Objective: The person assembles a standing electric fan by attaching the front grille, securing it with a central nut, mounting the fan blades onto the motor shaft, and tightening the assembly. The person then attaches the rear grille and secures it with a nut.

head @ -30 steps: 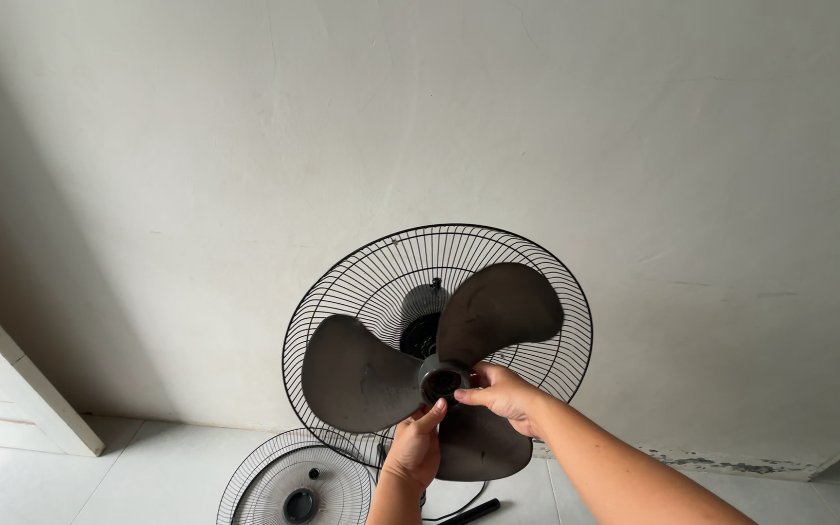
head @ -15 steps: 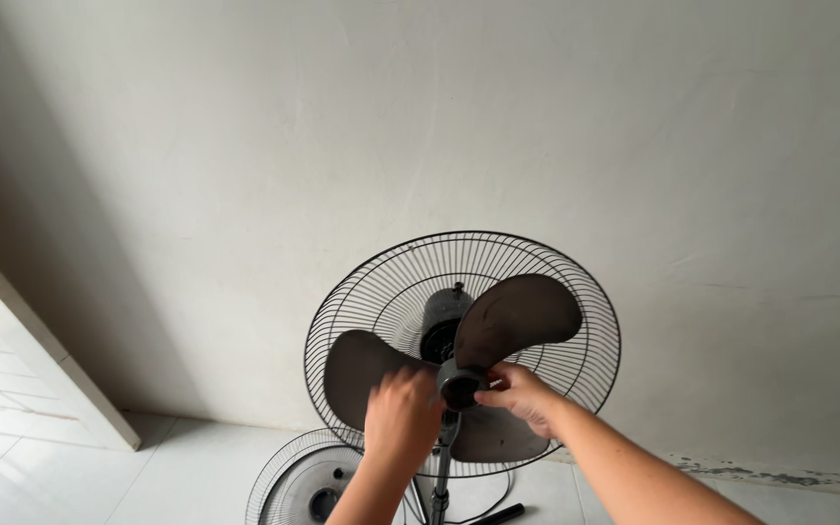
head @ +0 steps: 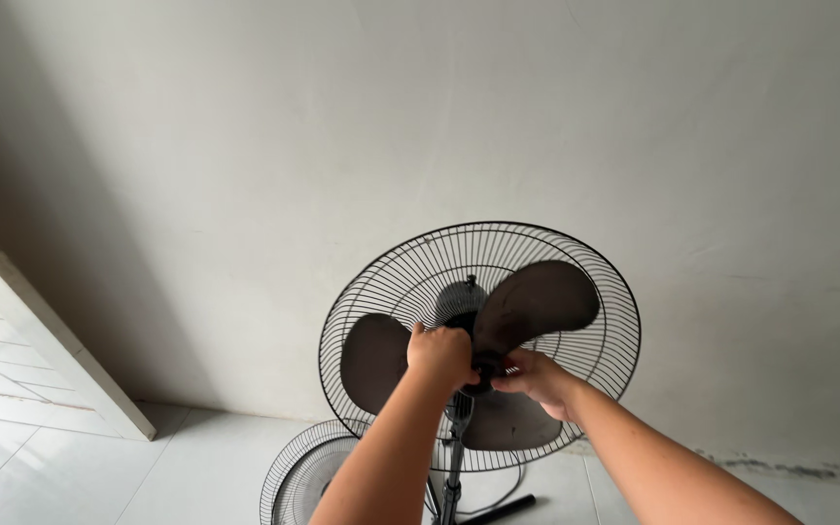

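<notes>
1. Plain grey wall [head: 245, 146] behind, white tile floor [head: 99, 476] below; pedestal fan's rear grille [head: 595, 292] cups dark blades [head: 537, 301].
2. Loose front grille [head: 298, 476] leans at 7 o'clock of the fan.
3. Left hand [head: 439, 355] fisted on blade hub; right hand [head: 537, 379] pinches hub cap from 3 o'clock, both forearms raised.

A standing fan with a round black wire rear guard [head: 576, 262] stands on a pole [head: 453, 467] close to a pale wall [head: 420, 126], its three dark blades [head: 537, 303] uncovered. The left hand [head: 439, 355] is closed over the blade hub, while the right hand [head: 537, 379] pinches the hub from the other side. A detached front grille [head: 294, 476] lies on the white tiled floor [head: 99, 472] beside the pole.
</notes>
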